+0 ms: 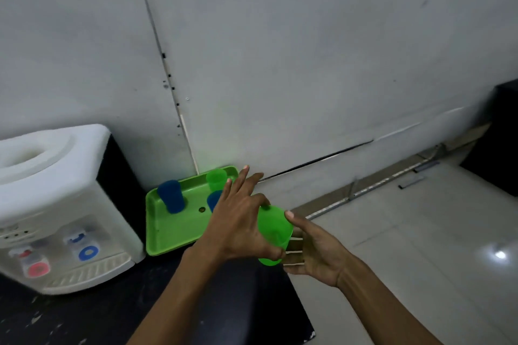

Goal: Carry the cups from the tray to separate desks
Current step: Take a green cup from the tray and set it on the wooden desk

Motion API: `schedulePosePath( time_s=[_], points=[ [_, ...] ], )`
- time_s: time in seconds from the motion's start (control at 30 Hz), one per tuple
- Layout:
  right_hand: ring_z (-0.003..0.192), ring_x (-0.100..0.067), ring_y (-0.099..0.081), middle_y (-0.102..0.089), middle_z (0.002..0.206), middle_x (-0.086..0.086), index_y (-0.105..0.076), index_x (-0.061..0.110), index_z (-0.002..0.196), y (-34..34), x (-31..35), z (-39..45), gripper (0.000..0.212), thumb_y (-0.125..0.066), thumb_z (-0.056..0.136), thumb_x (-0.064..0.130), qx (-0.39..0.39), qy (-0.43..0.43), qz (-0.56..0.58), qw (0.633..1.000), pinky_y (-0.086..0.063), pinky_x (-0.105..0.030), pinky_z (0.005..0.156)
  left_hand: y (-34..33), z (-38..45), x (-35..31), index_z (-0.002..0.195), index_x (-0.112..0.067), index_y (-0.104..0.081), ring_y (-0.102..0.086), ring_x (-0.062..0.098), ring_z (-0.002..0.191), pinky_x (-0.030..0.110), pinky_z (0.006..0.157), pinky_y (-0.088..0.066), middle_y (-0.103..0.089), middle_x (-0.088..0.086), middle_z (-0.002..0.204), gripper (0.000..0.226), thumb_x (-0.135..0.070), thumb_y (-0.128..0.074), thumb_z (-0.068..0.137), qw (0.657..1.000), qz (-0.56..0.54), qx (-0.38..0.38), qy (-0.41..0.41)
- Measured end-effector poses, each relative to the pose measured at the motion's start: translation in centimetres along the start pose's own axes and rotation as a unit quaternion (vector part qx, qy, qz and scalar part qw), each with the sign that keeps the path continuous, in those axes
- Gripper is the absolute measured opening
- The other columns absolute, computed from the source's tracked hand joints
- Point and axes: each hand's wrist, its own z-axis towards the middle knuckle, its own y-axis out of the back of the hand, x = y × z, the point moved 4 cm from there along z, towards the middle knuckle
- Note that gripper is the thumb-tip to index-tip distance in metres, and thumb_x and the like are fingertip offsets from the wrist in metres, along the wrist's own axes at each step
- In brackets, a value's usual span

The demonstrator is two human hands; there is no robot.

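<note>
A green tray lies on a black counter against the wall. On it stand a blue cup, a green cup at the far corner, and a second blue cup half hidden behind my left hand. Just off the tray's right edge, a green cup hangs tilted in the air. My left hand grips it with thumb and index finger, the other fingers spread. My right hand touches the cup from the right with fingers extended, thumb on its rim.
A white water dispenser with red and blue taps stands left of the tray. The black counter ends at a corner on the right, above a pale tiled floor. A dark cabinet stands at the far right.
</note>
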Motion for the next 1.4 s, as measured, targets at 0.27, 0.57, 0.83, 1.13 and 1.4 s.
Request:
schedulePosePath(
  time_s=[0.27, 0.57, 0.83, 1.13, 1.4],
  points=[
    [0.083, -0.027, -0.066, -0.073, 0.093, -0.011, -0.074, 0.009, 0.101, 3.8, -3.6, -6.6, 0.072, -0.077, 0.048, 0.058, -0.109, 0.05, 0.086, 0.989, -0.049, -0.037, 0.08, -2.5, -0.3, -6.2, 0.119, -0.025, -0.058, 0.009, 0.013, 0.149, 0.048, 0.12, -0.009, -0.017, -0.004, 0.16, 0.086, -0.064, -0.075, 0.044, 0.992, -0.06, 0.041, -0.102],
    [0.081, -0.029, -0.067, -0.073, 0.086, -0.012, -0.071, 0.006, 0.099, 10.2, -9.4, -17.7, 0.063, -0.074, 0.054, 0.051, -0.265, 0.103, 0.201, 0.937, -0.049, -0.041, 0.086, -5.8, -2.0, -18.3, 0.128, -0.031, -0.05, 0.008, 0.008, 0.147, 0.044, 0.12, -0.008, -0.014, -0.004, 0.161, 0.088, -0.066, -0.071, 0.05, 0.953, -0.147, 0.103, -0.244],
    [0.075, -0.029, -0.068, -0.073, 0.088, -0.014, -0.068, 0.004, 0.108, 18.7, -14.1, -28.1, 0.077, -0.076, 0.05, 0.053, -0.373, 0.139, 0.259, 0.88, -0.052, -0.039, 0.08, -9.7, -2.3, -32.6, 0.128, -0.03, -0.051, 0.006, 0.011, 0.149, 0.049, 0.12, -0.012, -0.007, -0.006, 0.162, 0.088, -0.068, -0.069, 0.051, 0.905, -0.158, 0.128, -0.373],
    [0.068, -0.027, -0.069, -0.072, 0.088, -0.017, -0.067, 0.003, 0.111, 30.9, -19.3, -39.3, 0.086, -0.081, 0.045, 0.055, -0.455, 0.153, 0.289, 0.828, -0.052, -0.04, 0.081, -16.2, -2.0, -50.2, 0.131, -0.032, -0.048, 0.006, 0.017, 0.149, 0.048, 0.119, -0.009, -0.004, 0.0, 0.163, 0.089, -0.068, -0.074, 0.054, 0.863, -0.15, 0.16, -0.455],
    [0.084, -0.034, -0.066, -0.071, 0.095, -0.02, -0.069, 0.005, 0.108, 39.3, -23.4, -48.8, 0.087, -0.079, 0.04, 0.058, -0.513, 0.161, 0.321, 0.78, -0.052, -0.042, 0.086, -20.5, -2.9, -64.6, 0.135, -0.032, -0.046, 0.006, 0.019, 0.149, 0.048, 0.119, -0.007, -0.002, 0.004, 0.163, 0.092, -0.069, -0.073, 0.055, 0.82, -0.151, 0.209, -0.511]
  ],
)
